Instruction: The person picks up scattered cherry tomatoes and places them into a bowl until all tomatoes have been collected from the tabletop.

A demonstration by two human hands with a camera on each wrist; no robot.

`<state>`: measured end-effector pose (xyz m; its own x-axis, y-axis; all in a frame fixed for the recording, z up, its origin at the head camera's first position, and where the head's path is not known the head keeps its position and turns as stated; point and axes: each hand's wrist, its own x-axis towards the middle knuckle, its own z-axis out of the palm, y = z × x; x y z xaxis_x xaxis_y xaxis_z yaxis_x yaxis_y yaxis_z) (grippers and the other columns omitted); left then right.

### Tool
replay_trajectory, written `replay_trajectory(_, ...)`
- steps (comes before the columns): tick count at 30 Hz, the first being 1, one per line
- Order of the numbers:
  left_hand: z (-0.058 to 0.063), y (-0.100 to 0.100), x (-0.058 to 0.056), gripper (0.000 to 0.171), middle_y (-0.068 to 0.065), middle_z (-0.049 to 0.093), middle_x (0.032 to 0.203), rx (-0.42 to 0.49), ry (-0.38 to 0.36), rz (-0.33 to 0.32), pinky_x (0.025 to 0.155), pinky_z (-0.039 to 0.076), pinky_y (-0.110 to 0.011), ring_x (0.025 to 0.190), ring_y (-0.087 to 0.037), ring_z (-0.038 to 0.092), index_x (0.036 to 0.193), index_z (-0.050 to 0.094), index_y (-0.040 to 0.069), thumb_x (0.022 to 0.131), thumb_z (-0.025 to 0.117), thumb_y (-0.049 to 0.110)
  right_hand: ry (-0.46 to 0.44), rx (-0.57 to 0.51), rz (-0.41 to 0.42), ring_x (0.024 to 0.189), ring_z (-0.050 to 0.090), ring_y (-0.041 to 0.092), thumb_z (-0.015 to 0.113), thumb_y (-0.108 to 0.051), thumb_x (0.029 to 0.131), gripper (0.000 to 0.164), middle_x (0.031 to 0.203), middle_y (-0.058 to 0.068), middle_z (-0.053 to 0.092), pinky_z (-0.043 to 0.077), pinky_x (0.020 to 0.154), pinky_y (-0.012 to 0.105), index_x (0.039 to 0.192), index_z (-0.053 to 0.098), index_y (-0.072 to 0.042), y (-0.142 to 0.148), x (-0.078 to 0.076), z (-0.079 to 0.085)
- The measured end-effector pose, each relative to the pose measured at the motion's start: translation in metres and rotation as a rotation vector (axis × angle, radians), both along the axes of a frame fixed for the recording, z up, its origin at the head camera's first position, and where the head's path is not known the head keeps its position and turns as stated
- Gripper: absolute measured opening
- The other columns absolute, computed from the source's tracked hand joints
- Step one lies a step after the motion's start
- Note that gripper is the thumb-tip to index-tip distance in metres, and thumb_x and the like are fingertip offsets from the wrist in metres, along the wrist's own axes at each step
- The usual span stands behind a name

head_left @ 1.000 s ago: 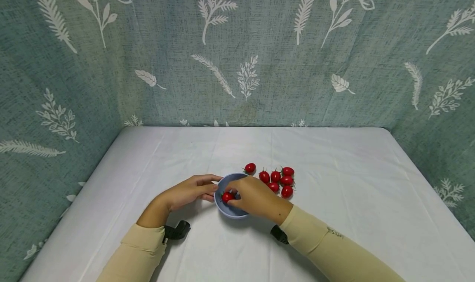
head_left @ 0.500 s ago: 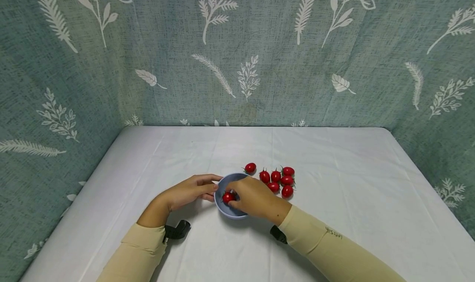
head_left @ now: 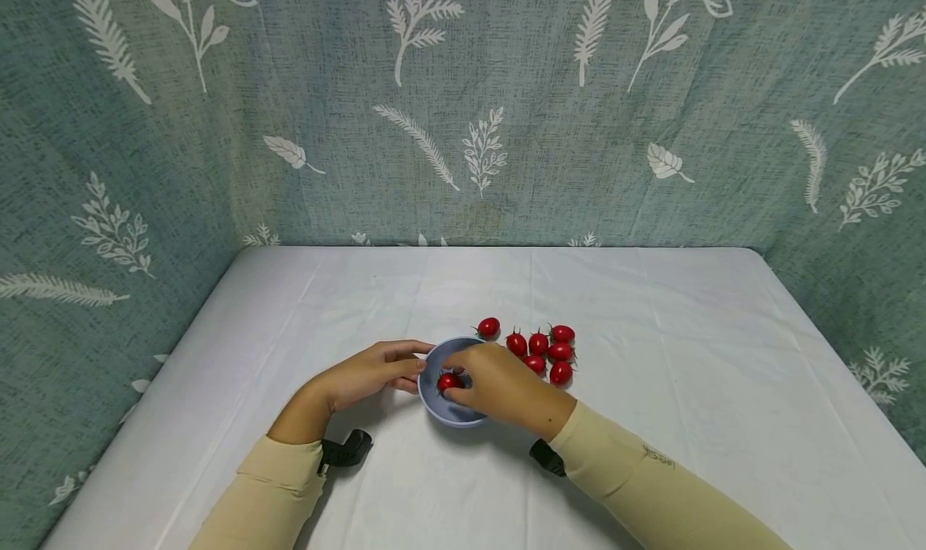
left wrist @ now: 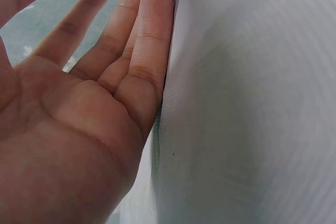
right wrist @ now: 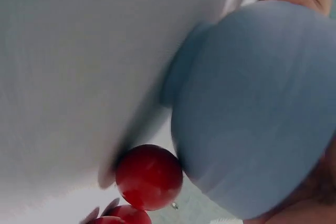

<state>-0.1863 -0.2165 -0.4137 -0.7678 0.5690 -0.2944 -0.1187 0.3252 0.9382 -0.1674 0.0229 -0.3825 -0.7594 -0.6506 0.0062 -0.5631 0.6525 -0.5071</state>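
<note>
A light blue bowl (head_left: 434, 409) stands on the white cloth in the head view. My left hand (head_left: 372, 373) touches its left side, thumb near the rim and fingers fairly straight; the left wrist view shows the palm (left wrist: 79, 124) facing the camera. Reaching over the bowl from the right, my right hand (head_left: 499, 381) has its thumb and index finger at either side of a red cherry tomato (head_left: 448, 383) inside it, apparently pinching it. The right wrist view shows the bowl's outer wall (right wrist: 252, 108), which hides the right fingertips.
Several cherry tomatoes (head_left: 560, 352) lie grouped to the right of the bowl, and a single cherry tomato (head_left: 488, 328) lies just behind it. White cloth (head_left: 687, 357) covers the table. A green leaf-patterned curtain (head_left: 535, 116) hangs behind and at the sides.
The cherry tomato in the bowl has shifted slightly right and turned a little, along with the right fingertips. The left hand and the bowl stay put.
</note>
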Motion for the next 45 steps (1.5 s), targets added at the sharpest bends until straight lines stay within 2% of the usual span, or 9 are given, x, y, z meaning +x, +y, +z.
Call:
replay_trajectory(3, -0.001, 0.0, 0.0, 0.053, -0.021, 0.057, 0.14, -0.003, 0.001, 0.004, 0.099, 0.053, -0.032, 0.111, -0.019, 0.067, 0.147, 0.046, 0.001, 0.103, 0.054, 0.029, -0.029, -0.078, -0.022, 0.082, 0.065, 0.011, 0.077, -0.023, 0.089, 0.03, 0.103, 0.002, 0.075, 0.053, 0.069, 0.016, 0.115, 0.073, -0.008, 0.005, 0.002, 0.004)
replay_trajectory(7, -0.001, 0.0, 0.001, 0.053, -0.021, 0.055, 0.141, -0.006, 0.002, 0.009, 0.099, 0.053, -0.032, 0.111, -0.02, 0.067, 0.147, 0.046, 0.001, 0.103, 0.055, 0.028, -0.014, -0.168, -0.058, 0.091, 0.067, 0.014, 0.077, -0.021, 0.089, 0.034, 0.113, 0.004, 0.074, 0.056, 0.073, 0.02, 0.12, 0.072, -0.009, 0.015, 0.006, 0.011)
replay_trajectory(14, 0.0, 0.0, 0.001, 0.052, -0.022, 0.055, 0.141, -0.014, 0.006, 0.015, 0.098, 0.053, -0.031, 0.11, -0.019, 0.067, 0.147, 0.046, 0.001, 0.103, 0.054, 0.028, 0.062, -0.254, -0.132, 0.089, 0.065, 0.017, 0.079, -0.017, 0.087, 0.033, 0.109, 0.005, 0.073, 0.057, 0.074, 0.026, 0.119, 0.073, -0.008, 0.039, 0.011, 0.021)
replay_trajectory(18, 0.0, 0.0, 0.001, 0.053, -0.023, 0.056, 0.14, -0.01, 0.001, 0.018, 0.098, 0.053, -0.031, 0.109, -0.018, 0.067, 0.147, 0.046, 0.001, 0.102, 0.055, 0.028, 0.091, -0.292, -0.161, 0.086, 0.063, 0.02, 0.079, -0.014, 0.086, 0.032, 0.101, 0.004, 0.072, 0.057, 0.074, 0.031, 0.116, 0.074, -0.007, 0.055, 0.011, 0.022)
replay_trajectory(23, 0.0, 0.0, 0.001, 0.053, -0.023, 0.057, 0.139, -0.003, -0.002, 0.018, 0.097, 0.054, -0.03, 0.108, -0.017, 0.067, 0.147, 0.046, 0.0, 0.102, 0.056, 0.027, 0.101, -0.328, -0.193, 0.086, 0.065, 0.018, 0.08, -0.012, 0.085, 0.029, 0.103, 0.004, 0.074, 0.059, 0.076, 0.034, 0.113, 0.075, -0.009, 0.072, 0.012, 0.02)
replay_trajectory(32, 0.001, 0.0, 0.001, 0.053, -0.024, 0.056, 0.139, 0.018, -0.014, 0.021, 0.095, 0.054, -0.029, 0.107, -0.016, 0.067, 0.147, 0.045, -0.001, 0.102, 0.056, 0.025, 0.089, -0.315, -0.225, 0.084, 0.063, 0.022, 0.079, -0.009, 0.085, 0.029, 0.104, 0.007, 0.074, 0.058, 0.074, 0.033, 0.114, 0.074, -0.006, 0.093, 0.013, 0.01)
replay_trajectory(38, 0.001, -0.001, 0.001, 0.053, -0.023, 0.056, 0.14, 0.009, -0.017, 0.027, 0.095, 0.054, -0.029, 0.107, -0.015, 0.067, 0.148, 0.045, 0.0, 0.102, 0.056, 0.025, 0.089, -0.259, -0.237, 0.081, 0.061, 0.018, 0.079, -0.01, 0.085, 0.028, 0.098, 0.004, 0.072, 0.054, 0.071, 0.026, 0.112, 0.075, -0.007, 0.101, 0.012, 0.004)
replay_trajectory(45, 0.001, -0.001, 0.001, 0.054, -0.022, 0.056, 0.139, 0.006, -0.013, 0.017, 0.097, 0.054, -0.03, 0.107, -0.016, 0.066, 0.147, 0.045, 0.0, 0.102, 0.056, 0.027, 0.053, -0.219, -0.25, 0.082, 0.059, 0.018, 0.077, -0.009, 0.085, 0.03, 0.101, 0.006, 0.072, 0.05, 0.064, 0.022, 0.115, 0.074, -0.006, 0.113, 0.009, 0.001)
